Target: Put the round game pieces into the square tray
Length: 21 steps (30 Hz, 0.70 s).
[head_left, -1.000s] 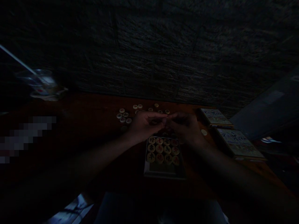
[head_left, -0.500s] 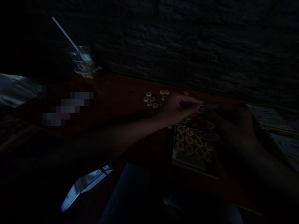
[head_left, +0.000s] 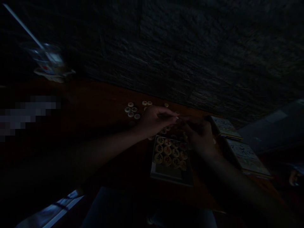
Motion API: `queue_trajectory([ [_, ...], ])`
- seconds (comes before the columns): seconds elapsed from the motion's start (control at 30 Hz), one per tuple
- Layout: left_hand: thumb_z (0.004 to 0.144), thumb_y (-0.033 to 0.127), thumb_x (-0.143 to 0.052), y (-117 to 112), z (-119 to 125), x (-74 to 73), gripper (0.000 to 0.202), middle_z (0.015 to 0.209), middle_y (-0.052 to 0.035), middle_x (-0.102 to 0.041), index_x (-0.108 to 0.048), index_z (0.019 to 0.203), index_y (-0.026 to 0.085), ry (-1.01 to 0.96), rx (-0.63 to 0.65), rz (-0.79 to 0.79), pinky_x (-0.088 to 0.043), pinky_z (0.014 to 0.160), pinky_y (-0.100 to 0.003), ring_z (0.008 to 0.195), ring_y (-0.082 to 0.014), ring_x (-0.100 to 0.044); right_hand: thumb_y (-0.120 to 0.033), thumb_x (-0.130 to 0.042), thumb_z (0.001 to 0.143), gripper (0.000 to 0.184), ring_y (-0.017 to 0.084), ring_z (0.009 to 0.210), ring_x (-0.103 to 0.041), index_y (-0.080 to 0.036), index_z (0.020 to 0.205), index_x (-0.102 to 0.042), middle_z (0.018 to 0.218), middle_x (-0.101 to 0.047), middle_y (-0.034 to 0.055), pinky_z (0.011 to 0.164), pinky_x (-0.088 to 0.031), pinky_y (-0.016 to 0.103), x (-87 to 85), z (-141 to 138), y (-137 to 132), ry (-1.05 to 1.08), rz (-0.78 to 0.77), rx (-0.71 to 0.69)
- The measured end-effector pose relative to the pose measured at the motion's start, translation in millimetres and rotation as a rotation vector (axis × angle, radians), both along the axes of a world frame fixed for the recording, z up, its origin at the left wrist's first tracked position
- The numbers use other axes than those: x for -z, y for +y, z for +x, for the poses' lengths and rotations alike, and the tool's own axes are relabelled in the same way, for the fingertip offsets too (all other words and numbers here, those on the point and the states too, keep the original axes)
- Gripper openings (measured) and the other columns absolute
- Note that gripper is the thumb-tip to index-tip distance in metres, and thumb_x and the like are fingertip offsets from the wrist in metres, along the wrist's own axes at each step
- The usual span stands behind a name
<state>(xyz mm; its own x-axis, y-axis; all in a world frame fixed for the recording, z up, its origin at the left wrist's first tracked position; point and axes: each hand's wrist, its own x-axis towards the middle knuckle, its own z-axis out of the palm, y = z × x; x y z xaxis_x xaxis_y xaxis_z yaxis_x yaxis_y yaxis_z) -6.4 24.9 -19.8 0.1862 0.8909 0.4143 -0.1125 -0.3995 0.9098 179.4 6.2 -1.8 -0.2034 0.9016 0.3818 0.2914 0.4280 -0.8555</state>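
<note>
Over the table my left hand (head_left: 153,119) is closed in a pinch, thumb and forefinger together. Whatever lies at its fingertips is too small and dark to name. My right hand (head_left: 201,134) meets those fingertips from the right, its fingers bent and partly lost in shadow. Just below the hands is a shallow box (head_left: 168,174) with Chinese chess pieces (head_left: 167,150) in rows, marked in red and black characters. Several loose chess pieces (head_left: 130,110) lie left of my left hand, and others are partly hidden beneath it.
A dark stone wall (head_left: 166,63) borders the far side of the brown table (head_left: 99,98). At the far left stands a glass with a straw (head_left: 52,60). Two flat patterned boxes or books (head_left: 245,155) lie on the right. The light is very dim.
My view has swung to the right, so everything sits further left and the patterned boxes show more fully. Both hands stay together at the fingertips.
</note>
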Motion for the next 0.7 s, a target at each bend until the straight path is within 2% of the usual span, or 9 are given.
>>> queue_trajectory([
  [0.13, 0.084, 0.028, -0.078, -0.7, -0.2, 0.0, 0.020, 0.106, -0.0104, -0.081, -0.081, 0.100, 0.016, -0.004, 0.005, -0.035, -0.063, 0.084, -0.031, 0.094, -0.0200, -0.078, -0.043, -0.079, 0.085, 0.024, 0.018, 0.070, -0.075, -0.021, 0.095, -0.083, 0.084, -0.081, 0.0049, 0.067, -0.060, 0.027, -1.0, -0.5, 0.5, 0.004, 0.004, 0.017],
  [0.3, 0.084, 0.031, -0.079, -1.7, -0.2, 2.4, 0.027, 0.107, -0.0100, -0.081, -0.081, 0.106, 0.016, 0.044, 0.046, 0.006, -0.063, 0.084, -0.032, 0.095, -0.0216, -0.078, -0.049, -0.083, 0.079, 0.031, 0.019, 0.066, -0.074, -0.018, 0.084, -0.082, 0.077, -0.080, 0.0057, 0.060, -0.057, 0.026, -2.8, -0.3, 1.9, 0.018, -0.044, 0.072],
  [0.4, 0.082, 0.029, -0.081, -3.4, -0.3, 1.7, 0.028, 0.108, -0.0100, -0.081, -0.081, 0.107, 0.017, 0.083, 0.054, 0.053, -0.063, 0.088, -0.032, 0.099, -0.0225, -0.078, -0.048, -0.085, 0.077, 0.031, 0.018, 0.063, -0.073, -0.018, 0.083, -0.080, 0.076, -0.079, 0.0055, 0.059, -0.058, 0.026, -1.3, 0.4, 2.4, 0.030, -0.076, 0.066],
  [0.7, 0.078, 0.020, -0.083, -1.8, -0.3, 0.2, 0.035, 0.115, -0.0133, -0.079, -0.079, 0.112, 0.014, 0.055, 0.120, 0.016, -0.062, 0.094, -0.036, 0.103, -0.0240, -0.077, -0.048, -0.090, 0.071, 0.033, 0.019, 0.067, -0.074, -0.019, 0.083, -0.079, 0.082, -0.081, 0.0064, 0.062, -0.060, 0.029, -1.0, 1.4, 3.4, 0.087, -0.103, 0.029],
])
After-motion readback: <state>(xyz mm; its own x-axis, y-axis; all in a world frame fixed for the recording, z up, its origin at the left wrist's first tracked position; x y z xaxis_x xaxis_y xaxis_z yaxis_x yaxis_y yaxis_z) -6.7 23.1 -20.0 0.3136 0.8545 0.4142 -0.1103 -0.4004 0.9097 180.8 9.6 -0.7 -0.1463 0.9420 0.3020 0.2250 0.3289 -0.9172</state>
